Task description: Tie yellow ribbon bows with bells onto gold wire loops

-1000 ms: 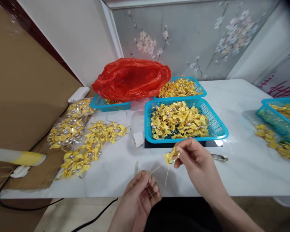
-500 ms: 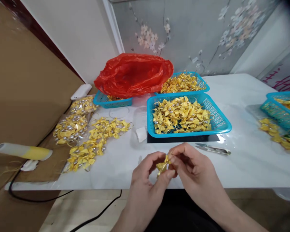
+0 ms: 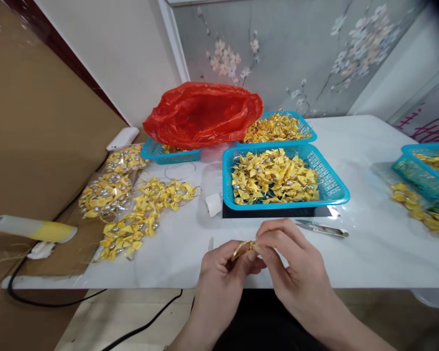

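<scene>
Brought the left hand (image 3: 221, 282) and the right hand (image 3: 295, 261) together from their parted places of a second ago, and turned the yellow ribbon piece (image 3: 251, 245) to show a thin loop instead of the petals seen half a second ago. Held it low above the near part of the surface (image 3: 372, 195), in front of the blue basket (image 3: 277, 206), probably to work close to the body. Kept the left grip pinching it between thumb and curled fingers, apparently to steady something so small. Pinched it also on the right, at the base of the loop, with thumb and fingertips gathered tightly, likely for fine control. Could not tell exactly how each fingertip bore on it, nor make out any petals behind the fingers.

Had the heaped basket straight ahead, above a black slab (image 3: 274, 213), presumably for easy reach. Saw metal snips (image 3: 323, 227) lying flat near the right hand, blades toward the left, conveniently placed for that side. Noticed a white scrap (image 3: 214, 205) just beside the basket. Found a loose pile (image 3: 126, 236) of similar pieces farther left, near filled clear bags (image 3: 104, 195), seemingly grouped apart from the basketed ones. Saw a red bag (image 3: 204, 114) behind, its support hidden.
</scene>
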